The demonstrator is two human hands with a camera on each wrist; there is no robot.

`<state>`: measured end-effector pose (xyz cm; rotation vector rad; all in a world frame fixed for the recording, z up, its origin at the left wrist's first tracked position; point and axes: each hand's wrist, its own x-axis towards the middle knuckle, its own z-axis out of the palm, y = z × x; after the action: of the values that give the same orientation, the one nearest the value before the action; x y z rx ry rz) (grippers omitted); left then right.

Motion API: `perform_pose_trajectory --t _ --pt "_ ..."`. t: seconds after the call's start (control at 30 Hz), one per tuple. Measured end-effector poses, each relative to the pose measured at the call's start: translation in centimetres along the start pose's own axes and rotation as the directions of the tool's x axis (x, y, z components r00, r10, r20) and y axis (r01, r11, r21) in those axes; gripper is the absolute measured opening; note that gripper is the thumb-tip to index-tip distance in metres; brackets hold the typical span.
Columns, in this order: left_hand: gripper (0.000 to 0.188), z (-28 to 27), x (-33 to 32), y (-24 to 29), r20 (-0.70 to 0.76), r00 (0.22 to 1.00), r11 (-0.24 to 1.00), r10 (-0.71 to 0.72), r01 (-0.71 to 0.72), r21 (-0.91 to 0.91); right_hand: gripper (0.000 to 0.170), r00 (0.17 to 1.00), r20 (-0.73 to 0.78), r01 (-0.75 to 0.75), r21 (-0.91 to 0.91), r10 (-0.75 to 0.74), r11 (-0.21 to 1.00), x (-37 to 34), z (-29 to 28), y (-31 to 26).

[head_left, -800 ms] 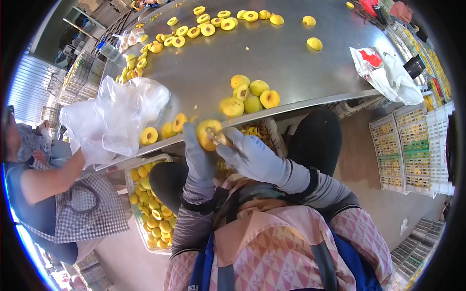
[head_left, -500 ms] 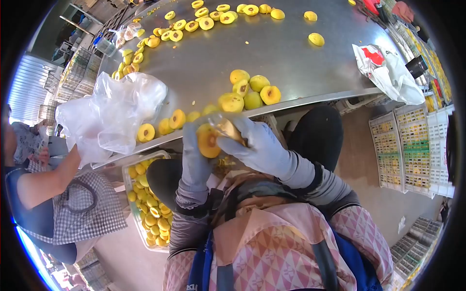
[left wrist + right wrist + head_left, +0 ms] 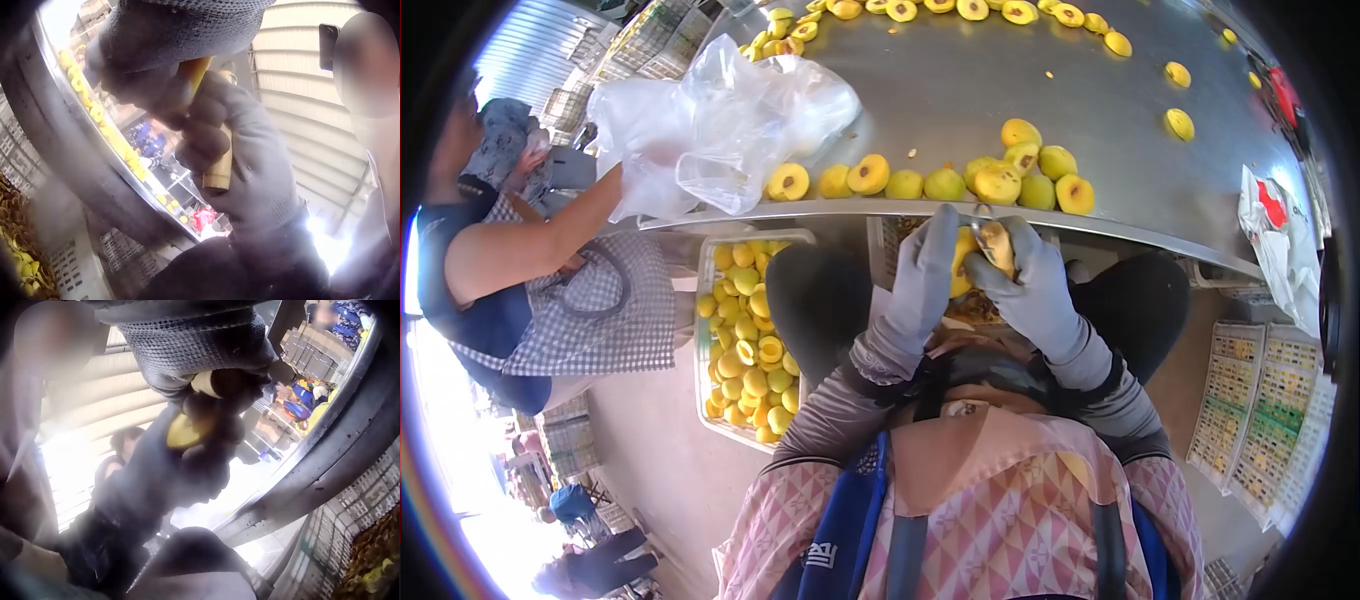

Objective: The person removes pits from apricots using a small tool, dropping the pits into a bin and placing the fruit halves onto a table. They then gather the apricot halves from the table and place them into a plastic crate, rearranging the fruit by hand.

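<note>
My gloved left hand (image 3: 922, 272) holds a yellow peach half (image 3: 964, 262) just in front of the table edge, its fingers hiding most of the fruit. In the right wrist view the peach (image 3: 187, 430) shows between grey glove fingers. My gloved right hand (image 3: 1037, 285) grips a pitting tool (image 3: 998, 248) with a short wooden handle, a metal loop showing at its far end. The two hands meet closely, with the tool right beside the peach. From the left wrist, the wooden handle (image 3: 219, 169) sticks out below the curled right fingers.
Peach halves (image 3: 997, 184) line the near edge of the metal table (image 3: 960, 100); more lie along its far side. A clear plastic bag (image 3: 730, 130) is at left, beside another person's arm (image 3: 540, 240). A crate of peaches (image 3: 703, 330) stands below; stacked crates (image 3: 1230, 400) are at right.
The head view has swung left, so the table and fruit appear farther right. The peach half, earlier with its cut face showing, is now turned mostly out of sight; both hands still hold their things.
</note>
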<state>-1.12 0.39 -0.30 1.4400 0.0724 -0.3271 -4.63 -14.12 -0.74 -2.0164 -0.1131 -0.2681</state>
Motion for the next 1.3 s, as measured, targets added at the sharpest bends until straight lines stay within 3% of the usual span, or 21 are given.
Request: perform_pose_trajectory --t 0.03,0.13,0.17,0.2,0.23,0.3,0.37,0.43,0.47,0.5,0.53,0.57,0.6,0.63,0.7,0.8,0.9,1.07,1.2,1.23,1.3 --pt "0.031 -0.2 0.2 -0.8 0.003 0.998 0.996 0.067 -0.067 0.064 0.037 0.999 0.031 -0.026 0.010 0.025 1.000 0.1 -0.1 0.7" --pt "0.031 -0.6 1.3 -1.6 0.150 0.968 0.973 0.200 -0.215 0.088 0.034 0.981 -0.023 0.190 -0.099 -0.193 0.977 -0.7 0.5 1.9" --pt "0.033 -1.2 1.7 -0.8 0.214 0.971 0.994 0.108 -0.108 -0.010 0.034 0.970 0.175 0.204 -0.219 -0.167 0.954 -1.4 0.1 0.5" --pt "0.035 -2.0 2.4 0.0 0.287 0.957 0.988 -0.049 0.089 -0.127 0.032 0.918 0.312 0.279 -0.069 -0.245 0.958 -2.3 0.1 -0.1" --pt "0.037 -2.5 2.8 0.5 0.336 0.930 0.949 -0.149 0.230 -0.216 0.031 0.870 0.364 0.374 -0.052 -0.331 0.926 -3.2 0.9 -0.4" --pt "0.048 -3.1 2.9 0.8 0.329 0.937 0.964 -0.114 0.184 -0.190 0.029 0.909 0.344 0.232 0.049 -0.234 0.971 -4.0 0.2 -1.4" --pt "0.048 -1.7 2.0 0.1 0.198 0.958 0.952 0.206 -0.243 0.186 0.028 0.967 0.122 0.234 -0.094 -0.222 0.968 -3.8 0.2 -0.7" --pt "0.039 -0.9 1.2 0.1 0.134 0.956 0.952 0.262 -0.279 0.128 0.028 0.973 -0.036 0.221 -0.166 -0.230 0.961 -4.0 0.3 -0.1" --pt "0.030 -0.8 1.2 0.3 0.118 0.983 0.983 0.140 -0.124 -0.133 0.027 0.966 -0.083 0.229 -0.169 -0.246 0.959 -3.8 0.5 0.1" --pt "0.022 -0.5 1.2 0.5 0.136 0.991 0.922 0.013 0.041 -0.385 0.027 0.956 -0.130 0.238 -0.173 -0.262 0.956 -3.6 0.6 0.3" --pt "0.022 -0.3 0.9 0.7 0.092 0.972 0.976 0.216 -0.212 -0.055 0.027 0.939 -0.133 0.286 -0.218 -0.318 0.933 -3.4 0.3 -0.1" --pt "0.022 -0.2 0.5 0.9 0.117 0.903 0.857 0.413 -0.429 0.285 0.028 0.940 -0.119 0.285 -0.243 -0.320 0.927 -3.5 0.6 0.2" --pt "0.023 0.0 0.3 0.9 0.210 0.796 0.586 0.568 -0.570 0.575 0.029 0.941 -0.104 0.286 -0.266 -0.322 0.921 -3.7 1.0 0.8" --pt "0.024 0.2 0.2 0.8 0.157 0.829 0.682 0.537 -0.536 0.497 0.029 0.942 -0.089 0.286 -0.289 -0.324 0.913 -3.8 1.3 1.1" --pt "0.028 0.5 0.3 0.4 0.065 0.890 0.837 0.451 -0.448 0.315 0.026 0.963 -0.100 0.228 -0.194 -0.251 0.954 -3.8 1.7 1.2" --pt "0.030 1.0 0.2 0.1 -0.020 0.928 0.928 0.373 -0.372 0.030 0.021 0.993 -0.045 0.113 0.031 -0.111 0.993 -3.8 0.7 0.2" --pt "0.047 2.1 -0.4 0.1 -0.081 0.902 0.895 0.424 -0.404 0.191 0.022 0.992 0.062 -0.124 0.368 0.108 0.921 -3.8 0.2 -1.2" --pt "0.047 1.9 -1.0 -0.2 -0.049 0.922 0.920 0.384 -0.378 0.100 0.027 0.963 0.175 -0.269 0.530 0.206 0.804 -4.5 0.3 -1.2" --pt "0.047 2.0 -1.0 -0.2 -0.027 0.925 0.922 0.379 -0.375 0.093 0.030 0.888 0.364 -0.459 0.728 0.280 0.510 -4.2 -1.1 -2.4" --pt "0.045 2.2 -1.1 -0.3 -0.041 0.902 0.892 0.429 -0.416 0.179 0.030 0.870 0.401 -0.492 0.757 0.288 0.431 -4.2 -1.1 -2.4" --pt "0.043 2.8 -1.4 -0.5 -0.053 0.849 0.807 0.526 -0.479 0.346 0.029 0.929 0.289 -0.370 0.765 0.232 0.527 -4.5 -0.4 -1.9"
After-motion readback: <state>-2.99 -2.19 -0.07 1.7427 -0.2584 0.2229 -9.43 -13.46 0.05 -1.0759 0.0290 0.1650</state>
